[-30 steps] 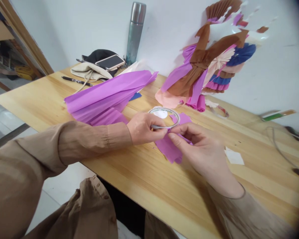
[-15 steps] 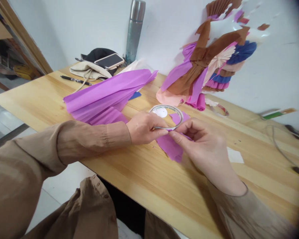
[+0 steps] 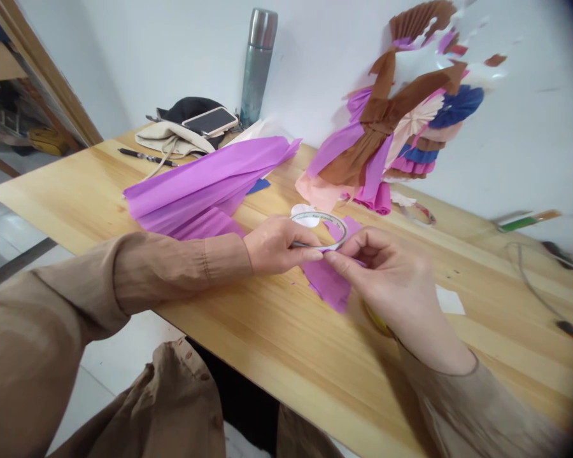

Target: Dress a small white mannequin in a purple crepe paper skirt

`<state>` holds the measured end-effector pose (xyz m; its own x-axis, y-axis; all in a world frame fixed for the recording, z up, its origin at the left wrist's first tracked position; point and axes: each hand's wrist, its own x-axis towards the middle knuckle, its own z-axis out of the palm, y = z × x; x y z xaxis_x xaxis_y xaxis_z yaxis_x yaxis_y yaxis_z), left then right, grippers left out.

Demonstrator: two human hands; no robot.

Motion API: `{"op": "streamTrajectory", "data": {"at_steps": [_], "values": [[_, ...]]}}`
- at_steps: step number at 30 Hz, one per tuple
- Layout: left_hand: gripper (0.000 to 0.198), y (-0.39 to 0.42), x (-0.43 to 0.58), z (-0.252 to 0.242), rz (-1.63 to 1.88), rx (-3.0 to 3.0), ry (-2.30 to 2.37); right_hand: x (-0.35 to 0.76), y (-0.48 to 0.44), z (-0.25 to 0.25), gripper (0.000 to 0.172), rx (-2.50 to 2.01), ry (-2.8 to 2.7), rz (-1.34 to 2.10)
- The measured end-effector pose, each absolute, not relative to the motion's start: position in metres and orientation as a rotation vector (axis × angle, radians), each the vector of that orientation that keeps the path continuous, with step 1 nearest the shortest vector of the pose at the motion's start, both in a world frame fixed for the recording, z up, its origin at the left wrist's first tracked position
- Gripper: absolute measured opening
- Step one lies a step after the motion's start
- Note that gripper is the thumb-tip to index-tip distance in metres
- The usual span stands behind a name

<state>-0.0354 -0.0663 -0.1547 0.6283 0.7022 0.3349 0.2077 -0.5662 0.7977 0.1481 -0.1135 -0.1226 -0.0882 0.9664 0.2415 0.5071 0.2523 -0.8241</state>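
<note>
My left hand (image 3: 274, 245) pinches the near-left side of a tape roll (image 3: 321, 217), a thin ring with printing inside it. At the ring's near edge, the thumb and forefinger of my right hand (image 3: 394, 270) are pressed together on a bit of purple crepe paper, close to the left fingertips. Under the ring, a larger purple crepe paper piece (image 3: 332, 286) shows, partly hidden by both hands; I cannot tell whether it joins the pinched bit. A big pleated sheet of purple crepe paper (image 3: 195, 181) lies beyond my left forearm.
Against the wall stands a figure dressed in brown and purple paper (image 3: 384, 121). Behind the big sheet are a steel flask (image 3: 258, 70), a phone (image 3: 210, 121), a cloth pouch (image 3: 172, 138) and a pen (image 3: 148, 157). A green-handled tool (image 3: 523, 222) lies right; something yellow (image 3: 376, 318) peeks out beneath my right wrist.
Both hands keep their pinch at the ring's near edge. The ring has tipped slightly and looks flatter. A yellow edge now shows beside my right wrist, and the whole view has shifted a little.
</note>
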Motion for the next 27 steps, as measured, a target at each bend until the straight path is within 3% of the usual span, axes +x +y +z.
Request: {"op": "streamTrajectory", "data": {"at_steps": [6, 27], "values": [[0.026, -0.0639, -0.0351, -0.151, 0.882, 1.834, 0.709, 0.1551, -0.1123, -0.1221, 0.029, -1.353, -1.739, 0.768], [0.019, -0.0676, -0.0335, -0.153, 0.887, 1.815, 0.696, 0.1545, -0.1185, -0.1273, 0.01, -1.284, -1.822, 0.687]]}}
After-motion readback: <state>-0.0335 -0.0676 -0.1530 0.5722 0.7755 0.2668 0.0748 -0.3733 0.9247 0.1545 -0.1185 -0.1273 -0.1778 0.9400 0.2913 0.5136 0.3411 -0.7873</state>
